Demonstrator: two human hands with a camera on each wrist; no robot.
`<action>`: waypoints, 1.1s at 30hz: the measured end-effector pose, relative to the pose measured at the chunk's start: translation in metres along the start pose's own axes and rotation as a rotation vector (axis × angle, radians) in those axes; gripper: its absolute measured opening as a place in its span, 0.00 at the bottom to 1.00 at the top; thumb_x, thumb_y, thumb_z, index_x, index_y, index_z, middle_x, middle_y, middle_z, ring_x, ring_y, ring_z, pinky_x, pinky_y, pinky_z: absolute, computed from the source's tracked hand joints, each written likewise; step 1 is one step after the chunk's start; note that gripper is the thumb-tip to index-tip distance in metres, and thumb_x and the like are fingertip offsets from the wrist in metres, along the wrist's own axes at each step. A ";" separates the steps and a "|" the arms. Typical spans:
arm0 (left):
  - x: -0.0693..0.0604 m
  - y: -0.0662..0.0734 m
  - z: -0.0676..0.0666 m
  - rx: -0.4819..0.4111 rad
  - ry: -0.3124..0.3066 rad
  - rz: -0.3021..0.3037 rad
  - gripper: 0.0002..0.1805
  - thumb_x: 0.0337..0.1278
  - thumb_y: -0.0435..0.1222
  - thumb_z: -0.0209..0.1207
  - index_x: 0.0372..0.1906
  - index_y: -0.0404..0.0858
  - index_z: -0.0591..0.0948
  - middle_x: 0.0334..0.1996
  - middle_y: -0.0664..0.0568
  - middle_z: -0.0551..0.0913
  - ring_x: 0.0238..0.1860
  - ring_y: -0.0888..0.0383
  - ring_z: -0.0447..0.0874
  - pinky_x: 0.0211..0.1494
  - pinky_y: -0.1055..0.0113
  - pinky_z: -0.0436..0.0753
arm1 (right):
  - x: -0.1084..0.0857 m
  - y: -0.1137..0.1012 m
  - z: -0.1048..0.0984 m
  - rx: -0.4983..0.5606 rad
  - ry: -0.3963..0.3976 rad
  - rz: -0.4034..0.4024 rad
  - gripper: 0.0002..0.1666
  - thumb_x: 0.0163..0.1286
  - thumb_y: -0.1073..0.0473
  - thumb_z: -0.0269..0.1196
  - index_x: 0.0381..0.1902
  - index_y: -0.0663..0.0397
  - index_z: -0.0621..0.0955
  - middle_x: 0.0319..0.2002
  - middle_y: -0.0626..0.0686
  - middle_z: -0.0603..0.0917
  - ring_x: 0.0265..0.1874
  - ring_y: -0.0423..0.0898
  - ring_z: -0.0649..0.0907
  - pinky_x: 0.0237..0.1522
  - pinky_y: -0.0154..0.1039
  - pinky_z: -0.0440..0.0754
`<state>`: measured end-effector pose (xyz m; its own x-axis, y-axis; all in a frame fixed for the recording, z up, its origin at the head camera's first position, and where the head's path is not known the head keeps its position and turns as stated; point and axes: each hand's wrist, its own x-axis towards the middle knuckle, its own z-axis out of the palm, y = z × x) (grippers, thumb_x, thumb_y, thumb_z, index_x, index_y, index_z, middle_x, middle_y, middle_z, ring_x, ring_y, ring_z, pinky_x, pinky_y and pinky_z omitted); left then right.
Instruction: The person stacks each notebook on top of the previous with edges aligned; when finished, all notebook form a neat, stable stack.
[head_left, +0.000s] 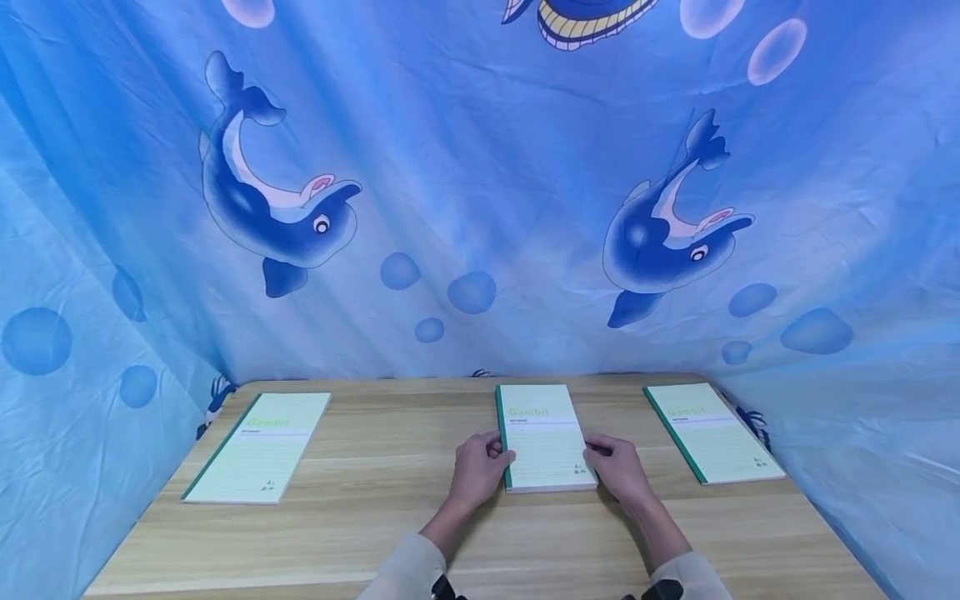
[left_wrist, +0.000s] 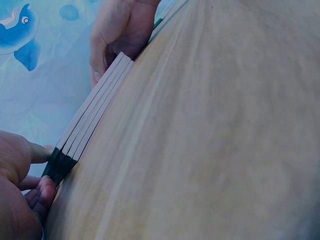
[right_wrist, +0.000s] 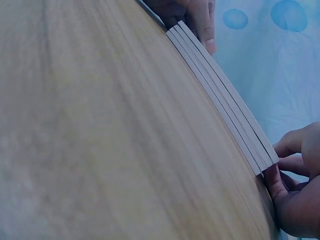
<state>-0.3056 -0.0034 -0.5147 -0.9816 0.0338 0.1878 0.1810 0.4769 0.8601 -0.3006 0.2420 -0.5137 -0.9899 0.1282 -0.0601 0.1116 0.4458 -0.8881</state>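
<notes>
Notebook stack (head_left: 546, 442) lies on the table (head_left: 337, 521) in the head view, between left hand (head_left: 478, 468) and right hand (head_left: 618, 471), a left-side notebook (head_left: 258, 450) and a right-side notebook (head_left: 716, 433) well apart from it. The left wrist view adds layered green spines (left_wrist: 61, 166), pinched between left thumb and fingers. The right wrist view reveals several page edges (right_wrist: 219, 95), right thumb and fingers pinching their corner.

Green "Gambit" lettering (head_left: 528, 412) on three notebook covers (head_left: 543, 446) (head_left: 258, 458) (head_left: 716, 437)
</notes>
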 end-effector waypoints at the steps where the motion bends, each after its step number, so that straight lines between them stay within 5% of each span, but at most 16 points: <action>1: 0.000 0.000 0.000 0.001 0.004 0.007 0.18 0.60 0.33 0.68 0.53 0.29 0.86 0.31 0.53 0.81 0.34 0.61 0.77 0.35 0.73 0.78 | 0.000 0.000 0.000 0.001 -0.001 0.002 0.25 0.75 0.63 0.59 0.67 0.66 0.77 0.67 0.69 0.77 0.71 0.68 0.72 0.72 0.64 0.72; 28: -0.002 -0.003 -0.004 -0.024 -0.021 0.029 0.24 0.62 0.32 0.67 0.61 0.25 0.81 0.37 0.49 0.83 0.38 0.60 0.79 0.39 0.74 0.80 | -0.002 -0.001 -0.005 0.012 -0.028 0.015 0.25 0.76 0.60 0.59 0.68 0.61 0.77 0.69 0.67 0.77 0.73 0.66 0.70 0.73 0.64 0.70; 33: -0.003 -0.005 -0.011 -0.055 -0.033 0.026 0.22 0.62 0.33 0.66 0.59 0.27 0.82 0.39 0.49 0.84 0.41 0.59 0.80 0.42 0.74 0.82 | 0.000 -0.003 -0.008 0.014 -0.030 0.007 0.24 0.76 0.58 0.60 0.66 0.61 0.79 0.66 0.66 0.79 0.67 0.63 0.77 0.66 0.56 0.80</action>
<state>-0.3029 -0.0150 -0.5143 -0.9779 0.0752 0.1950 0.2083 0.4270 0.8799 -0.2999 0.2483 -0.5076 -0.9913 0.1047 -0.0799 0.1177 0.4322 -0.8941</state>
